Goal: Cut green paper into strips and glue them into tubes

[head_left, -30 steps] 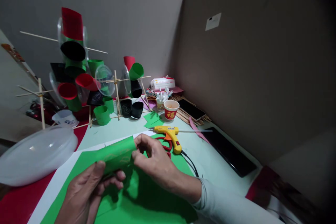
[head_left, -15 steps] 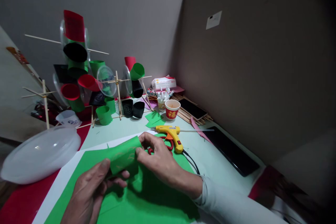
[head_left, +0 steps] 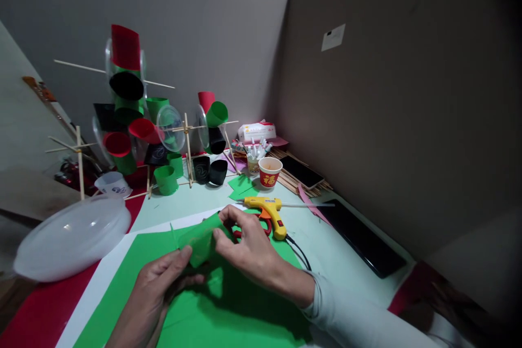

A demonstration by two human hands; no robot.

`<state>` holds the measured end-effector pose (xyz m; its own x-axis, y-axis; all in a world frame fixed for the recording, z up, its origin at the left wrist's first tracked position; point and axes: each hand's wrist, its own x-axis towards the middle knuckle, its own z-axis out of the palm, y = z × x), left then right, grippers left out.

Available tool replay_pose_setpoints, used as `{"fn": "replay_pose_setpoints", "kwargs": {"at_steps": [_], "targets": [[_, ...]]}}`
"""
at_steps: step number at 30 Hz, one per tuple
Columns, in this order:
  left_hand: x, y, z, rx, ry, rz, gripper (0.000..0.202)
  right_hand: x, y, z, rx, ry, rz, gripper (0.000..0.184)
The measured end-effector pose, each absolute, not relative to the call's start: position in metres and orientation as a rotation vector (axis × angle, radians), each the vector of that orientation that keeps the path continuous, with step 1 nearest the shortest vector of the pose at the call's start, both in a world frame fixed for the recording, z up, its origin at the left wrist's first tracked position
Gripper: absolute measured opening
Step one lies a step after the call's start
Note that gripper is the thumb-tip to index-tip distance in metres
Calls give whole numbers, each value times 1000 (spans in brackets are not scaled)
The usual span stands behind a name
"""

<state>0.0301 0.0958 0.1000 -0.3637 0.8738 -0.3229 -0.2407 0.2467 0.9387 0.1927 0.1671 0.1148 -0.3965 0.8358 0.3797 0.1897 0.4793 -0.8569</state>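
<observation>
Both of my hands hold a rolled green paper tube (head_left: pixel 199 239) just above a large green paper sheet (head_left: pixel 212 315) on the table. My left hand (head_left: pixel 157 291) grips the tube's near end, thumb on top. My right hand (head_left: pixel 248 250) pinches its far end with closed fingers. Red-handled scissors (head_left: pixel 244 231) lie partly hidden behind my right hand. A yellow glue gun (head_left: pixel 267 212) rests just beyond, its black cord trailing right.
A clear plastic lid (head_left: pixel 73 236) lies at the left. At the back stand stick frames carrying red, green and black paper cups (head_left: pixel 134 119). A red paper cup (head_left: pixel 269 172), a phone (head_left: pixel 302 169) and a dark tablet (head_left: pixel 359 239) sit to the right near the wall.
The green tube has turned in my hands and looks shorter, more end-on. My left thumb slid up onto it. The view shifted slightly.
</observation>
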Motion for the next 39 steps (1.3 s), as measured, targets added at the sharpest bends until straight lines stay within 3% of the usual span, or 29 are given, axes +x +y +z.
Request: {"fn": "replay_pose_setpoints", "kwargs": {"at_steps": [4, 10, 12, 17, 21, 24, 28, 35, 39], "targets": [[10, 101, 88, 769, 1627, 1360, 72, 199, 170, 116, -801, -1970, 751, 15], [9, 104, 87, 1209, 1830, 1424, 67, 204, 166, 114, -635, -2474, 234, 6], [16, 104, 85, 1331, 1827, 1370, 66, 203, 166, 111, -562, -2585, 157, 11], [16, 107, 71, 1418, 1841, 1258, 65, 205, 176, 109, -456, -2365, 532, 31], [10, 107, 65, 1430, 1861, 1205, 68, 214, 190, 115, -681, -2042, 906, 34], [10, 104, 68, 1455, 1843, 1186, 66, 217, 193, 117, -726, -2098, 1059, 51], [10, 102, 70, 1505, 1787, 1169, 67, 214, 183, 110, -698, -2364, 1061, 72], [9, 102, 63, 1629, 1726, 1120, 63, 204, 175, 89, -560, -2492, 895, 49], [-2, 101, 68, 1637, 1749, 1093, 82, 207, 175, 87, -627, -2506, 904, 72]]}}
